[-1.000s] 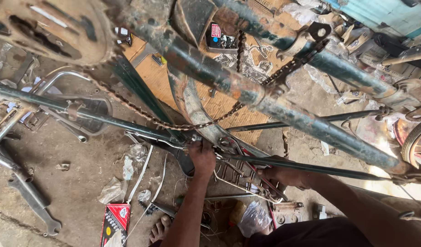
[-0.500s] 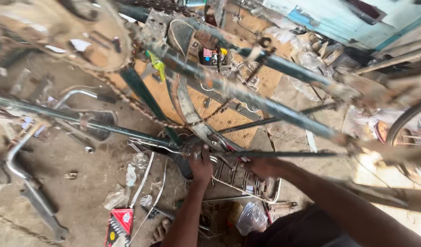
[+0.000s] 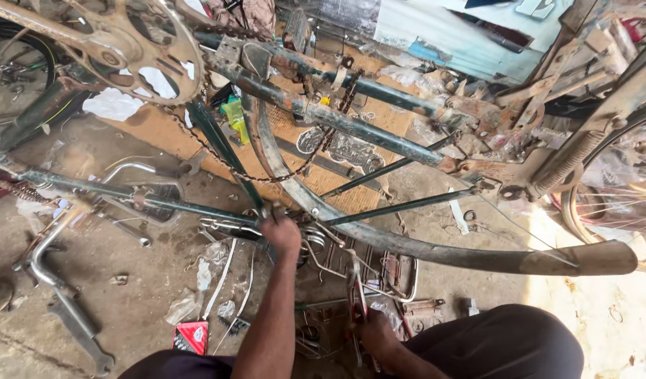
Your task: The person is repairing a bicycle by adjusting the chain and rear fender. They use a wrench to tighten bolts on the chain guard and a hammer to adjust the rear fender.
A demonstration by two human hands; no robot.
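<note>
**Two hands at work under an upturned bicycle**

We see one bicycle frame (image 3: 351, 126) turned wheels-up, so that the underside of the drivetrain sits within arm's reach; that seems to be why the single chainring (image 3: 137, 42) is at the top of the view and the one chain (image 3: 267, 175) sags in a loose loop beneath it, not stretched tight. One long curved mudguard (image 3: 435, 253) sweeps across the middle, its free end pointing right, and part of a spoked wheel (image 3: 617, 203) shows at the right edge.

The left hand (image 3: 281, 235) is closed around the point where the thin stays and the mudguard meet, fingers wrapped tight, apparently steadying that junction. The right hand (image 3: 372, 333) is lower, near the floor, closed on a red-handled tool (image 3: 356, 295) that stands nearly upright among loose metal parts; we judge it to be pliers or cutters, though the head is too cluttered to tell.

On the floor we count one silver handlebar (image 3: 42, 253) lying flat at the left, well apart from both hands, and one small red-and-black carton (image 3: 191, 337) just beside the left forearm. Scraps of plastic and small fittings lie scattered around, too many and too small to count.
</note>
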